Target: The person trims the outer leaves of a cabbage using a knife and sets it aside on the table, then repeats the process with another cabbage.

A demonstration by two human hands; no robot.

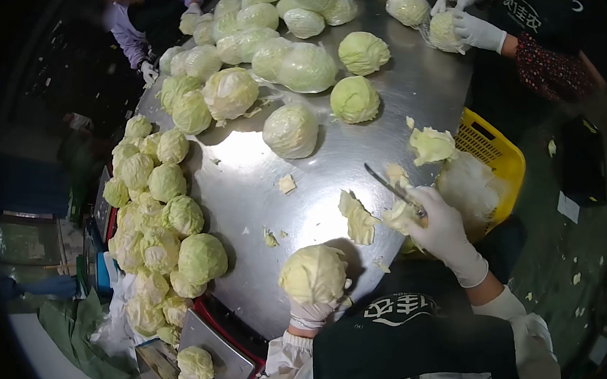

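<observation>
One head-worn view looks steeply down, close above the left hand (312, 306). The steel table (247, 185) stretches away beyond it.

Cabbages (174, 201) lay heaped along the tabletop's (247, 178) left edge and far end; a basket (495, 151) sat off its right edge, a scale (215, 357) at the near corner.

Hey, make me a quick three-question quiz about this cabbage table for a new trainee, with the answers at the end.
1. True or false: the right hand holds a knife.
2. What does the left hand hold?
A. a yellow crate
B. a cabbage head
C. a loose leaf
3. Fill in: the yellow crate stands at the steel table's ____ edge, as seen from the wearer.

Key: 1 true; 2 B, the cabbage head; 3 right.
</observation>
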